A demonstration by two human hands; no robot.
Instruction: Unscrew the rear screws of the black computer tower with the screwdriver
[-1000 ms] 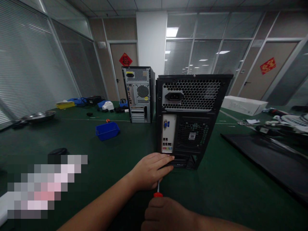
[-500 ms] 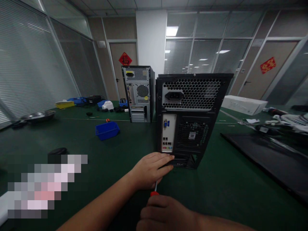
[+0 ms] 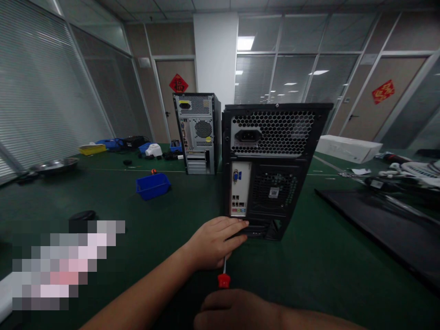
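Note:
In front of me stands a black computer tower (image 3: 266,160), its back panel with ports, fan grille and power socket facing me. My left hand (image 3: 216,239) rests at its lower left corner, fingers stretched across the bottom slots. Closed round the handle of a red screwdriver (image 3: 224,281) is my right hand (image 3: 237,309), low in the view. The screwdriver's thin metal shaft points up and away towards the tower. Its tip is hidden behind my left hand, so I cannot tell what it touches.
A second computer tower (image 3: 199,133) stands farther back. Left of it is a blue bin (image 3: 153,186). A flat black panel (image 3: 374,224) lies at the right, with a long white box (image 3: 349,148) behind. A metal bowl (image 3: 57,166) sits far left. A blurred-out patch covers the lower left.
My right hand has moved slightly down and back, and more of the screwdriver's red handle shows. My left hand and the tower stay in place.

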